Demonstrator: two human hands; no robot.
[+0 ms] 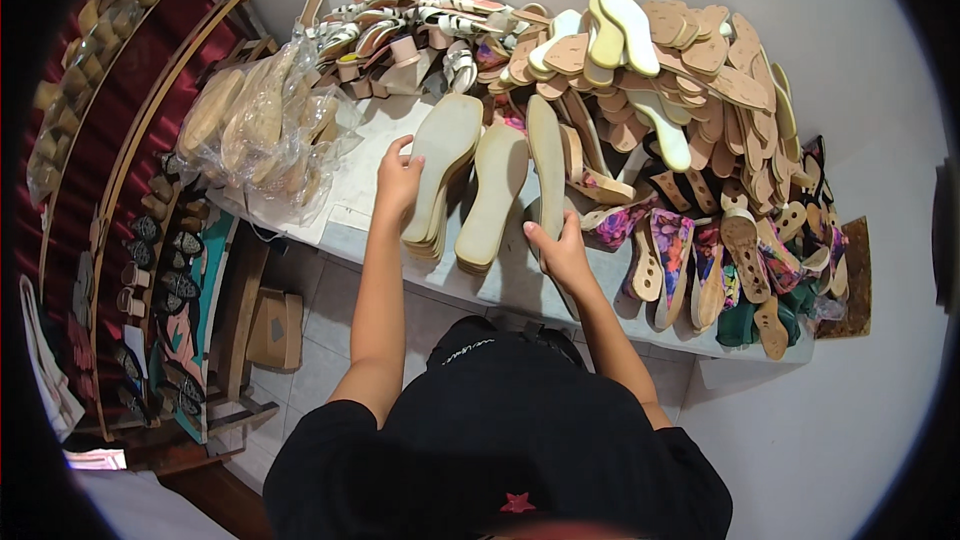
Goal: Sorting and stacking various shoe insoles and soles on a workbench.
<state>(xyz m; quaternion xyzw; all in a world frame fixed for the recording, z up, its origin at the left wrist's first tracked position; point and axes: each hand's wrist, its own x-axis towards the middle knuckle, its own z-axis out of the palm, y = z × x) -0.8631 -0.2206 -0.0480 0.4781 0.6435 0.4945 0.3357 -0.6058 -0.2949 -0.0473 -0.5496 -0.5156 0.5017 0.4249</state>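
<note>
The left grip [398, 180] clasps the edge of a grey sole stack [447, 145]; the right grip [562, 252] pinches a tilted grey sole [545, 155]. Between both grips, a middle stack [492, 190] lies on the worktop [512, 275]. Stacking appears partly done, the pinched sole being still unstacked.

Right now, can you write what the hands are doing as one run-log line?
left hand: at left sole stack's edge | right hand: holding tilted sole | between: middle sole stack | beyond, right: tan insole pile
</note>
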